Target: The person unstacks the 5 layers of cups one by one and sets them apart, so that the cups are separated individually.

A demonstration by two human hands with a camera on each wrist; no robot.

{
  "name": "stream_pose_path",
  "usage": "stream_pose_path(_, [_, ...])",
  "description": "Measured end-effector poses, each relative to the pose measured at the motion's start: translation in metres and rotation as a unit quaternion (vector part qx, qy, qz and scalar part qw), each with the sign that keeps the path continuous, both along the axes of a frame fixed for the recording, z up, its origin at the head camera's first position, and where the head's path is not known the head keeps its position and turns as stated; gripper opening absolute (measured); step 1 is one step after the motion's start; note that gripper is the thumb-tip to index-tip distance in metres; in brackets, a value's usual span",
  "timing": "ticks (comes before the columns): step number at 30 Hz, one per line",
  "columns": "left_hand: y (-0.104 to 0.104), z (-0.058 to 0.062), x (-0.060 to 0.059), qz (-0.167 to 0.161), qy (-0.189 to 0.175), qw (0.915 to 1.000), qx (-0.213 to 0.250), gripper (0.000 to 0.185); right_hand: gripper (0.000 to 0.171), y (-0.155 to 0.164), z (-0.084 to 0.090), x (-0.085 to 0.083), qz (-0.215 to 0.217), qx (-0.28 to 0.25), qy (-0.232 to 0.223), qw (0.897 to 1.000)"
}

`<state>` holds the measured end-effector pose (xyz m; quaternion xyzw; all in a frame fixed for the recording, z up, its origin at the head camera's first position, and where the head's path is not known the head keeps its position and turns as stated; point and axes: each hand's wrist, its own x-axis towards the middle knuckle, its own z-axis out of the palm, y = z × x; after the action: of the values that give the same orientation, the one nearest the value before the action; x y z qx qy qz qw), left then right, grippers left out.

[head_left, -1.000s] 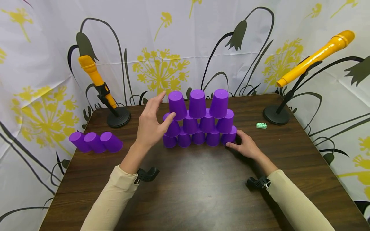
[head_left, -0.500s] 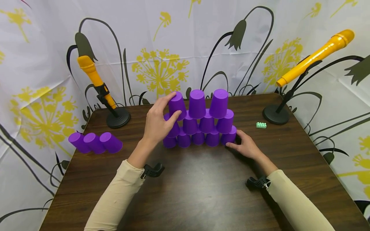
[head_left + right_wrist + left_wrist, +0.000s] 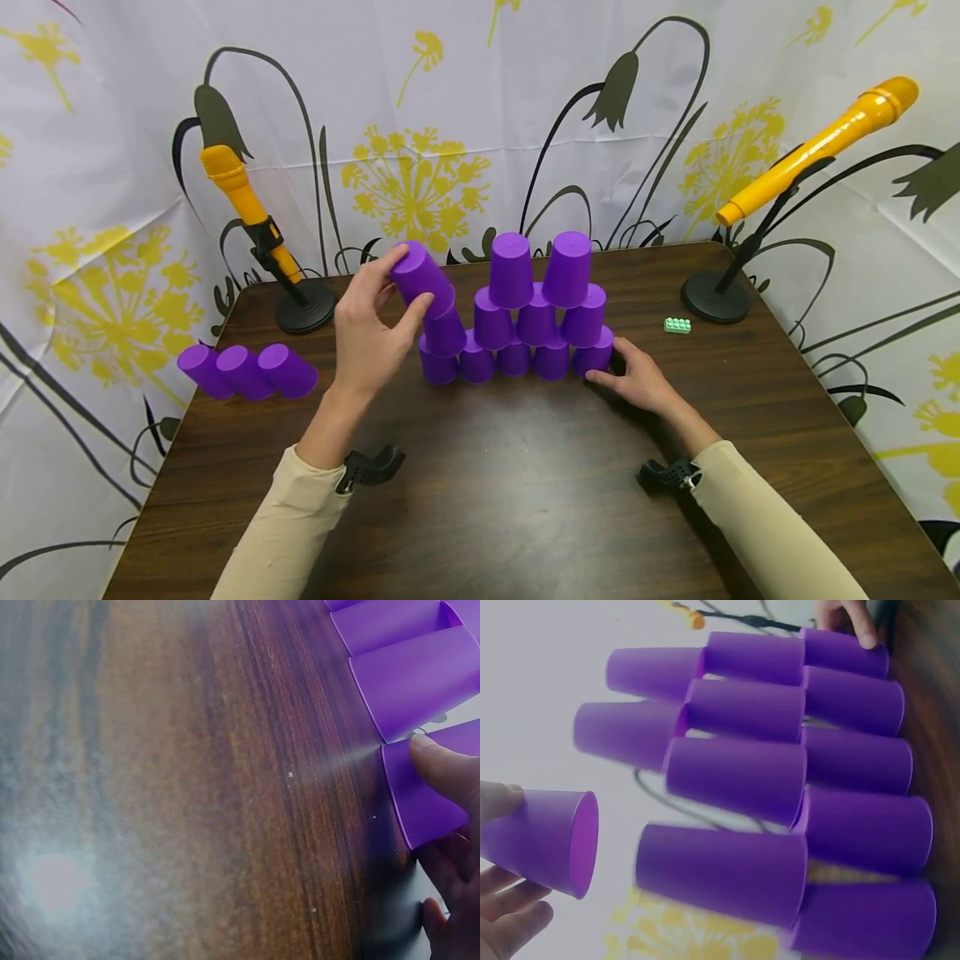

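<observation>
My left hand [image 3: 367, 333] holds an upside-down purple cup [image 3: 422, 279] between thumb and fingers, tilted to the left. In the left wrist view this held cup [image 3: 544, 836] is apart from the stack, its rim facing the other cups. Below it in the head view stands the left end cup [image 3: 446, 335] of the middle row. Two more cups remain on top, a middle one [image 3: 512, 271] and a right one [image 3: 567, 271]. My right hand [image 3: 637, 379] grips the right end cup [image 3: 595, 352] of the bottom row, its thumb [image 3: 435, 761] against the cup's side.
Three purple cups [image 3: 288, 371] lean at the table's left edge. Yellow microphones on black stands rise at back left [image 3: 243, 192] and back right [image 3: 817, 154]. A small green toy brick [image 3: 677, 326] lies right of the stack. A patterned cloth [image 3: 465, 83] hangs behind the table [image 3: 510, 500].
My left hand reached the top row's left cup, took hold of it and drew it up and left off its place, tilting it. My right hand stayed put.
</observation>
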<state>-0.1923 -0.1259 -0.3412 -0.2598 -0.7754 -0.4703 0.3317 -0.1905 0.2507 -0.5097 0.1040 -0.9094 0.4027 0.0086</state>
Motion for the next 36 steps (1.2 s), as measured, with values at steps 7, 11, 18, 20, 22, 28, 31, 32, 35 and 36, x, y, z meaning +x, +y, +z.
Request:
stream_pose_path(7, [-0.058,0.002,0.038,0.103,-0.014,0.9945,0.015,0.061,0.066,0.0,-0.002,0.0,0.0,0.001,0.0,1.0])
stream_pose_path(11, [-0.112,-0.021,0.045,0.193,-0.055,0.9794,0.021,0.066,0.066,-0.001,-0.001,-0.001,0.0,-0.001,-0.001,1.0])
stream_pose_path(18, [-0.195,-0.054,0.061,0.361,-0.136,0.9192,0.081,0.066,0.066,0.001,0.002,-0.001,-0.002,0.004,-0.001,1.0])
stream_pose_path(20, [-0.214,-0.064,0.062,0.405,-0.173,0.8924,0.098,0.066,0.066,0.001,0.003,-0.001,-0.003,0.004,0.002,1.0])
stream_pose_path(22, [-0.231,-0.075,0.064,0.444,-0.218,0.8646,0.091,0.065,0.066,0.001,0.003,-0.002,-0.002,0.005,0.004,1.0])
stream_pose_path(28, [-0.262,-0.105,0.064,0.459,-0.336,0.8215,0.034,0.07,0.068,0.001,0.002,-0.001,0.001,0.005,-0.002,1.0])
stream_pose_path(31, [-0.269,-0.114,0.06,0.447,-0.361,0.818,0.025,0.073,0.068,0.0,0.002,-0.001,-0.001,0.005,-0.004,1.0])
stream_pose_path(32, [-0.27,-0.116,0.058,0.442,-0.366,0.8188,0.024,0.074,0.068,0.0,0.001,-0.001,-0.001,0.004,-0.005,1.0])
stream_pose_path(35, [-0.274,-0.121,0.054,0.431,-0.372,0.8219,0.018,0.074,0.067,0.0,0.001,-0.001,-0.003,0.003,-0.005,1.0])
stream_pose_path(36, [-0.275,-0.123,0.053,0.43,-0.371,0.8226,0.016,0.074,0.067,-0.001,0.001,-0.001,-0.003,0.003,-0.005,1.0])
